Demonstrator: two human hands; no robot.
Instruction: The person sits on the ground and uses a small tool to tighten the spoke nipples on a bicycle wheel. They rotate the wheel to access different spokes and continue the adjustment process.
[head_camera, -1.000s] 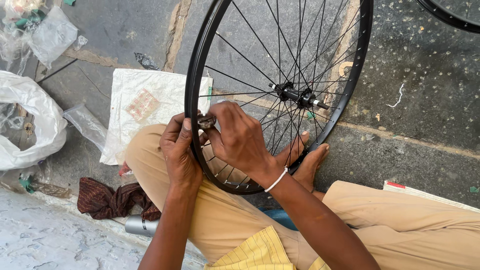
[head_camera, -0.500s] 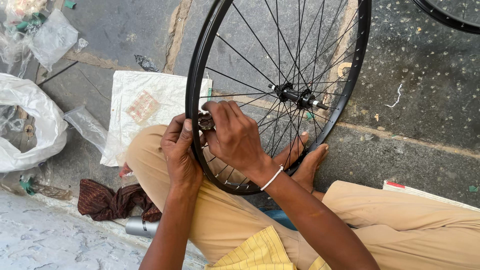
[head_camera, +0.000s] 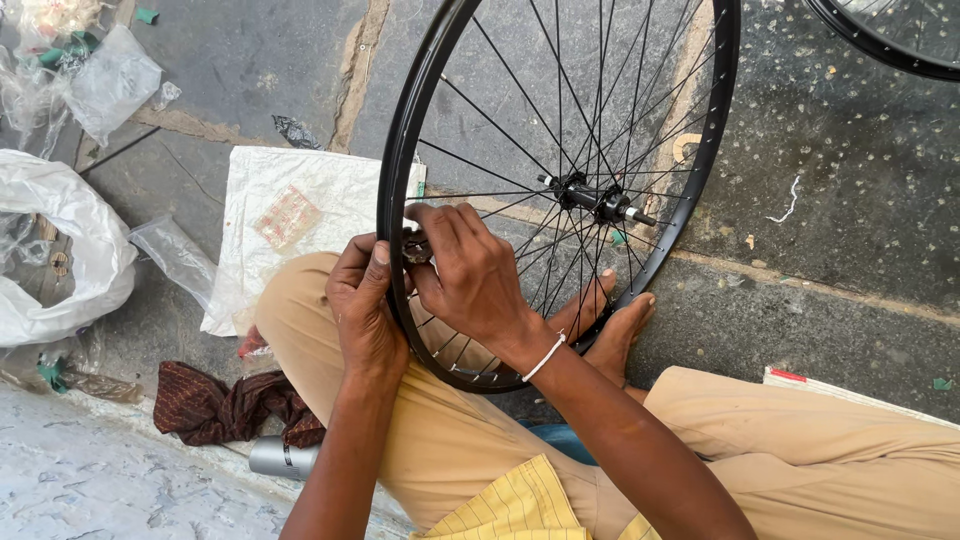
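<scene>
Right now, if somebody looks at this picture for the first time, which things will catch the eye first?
First is the big black spoked wheel, standing upright in the middle with its hub near the centre. Both hands meet at its left rim: the left hand grips outside, the right hand reaches between the spokes. A white woven sack lies flat behind, and a dark red cloth lies lower left.

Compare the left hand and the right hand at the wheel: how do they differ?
The left hand grips the black rim from outside; the right hand reaches among the spokes. Only the right wrist wears a white band. Both meet at one spot on the rim, near a small metal part.
</scene>
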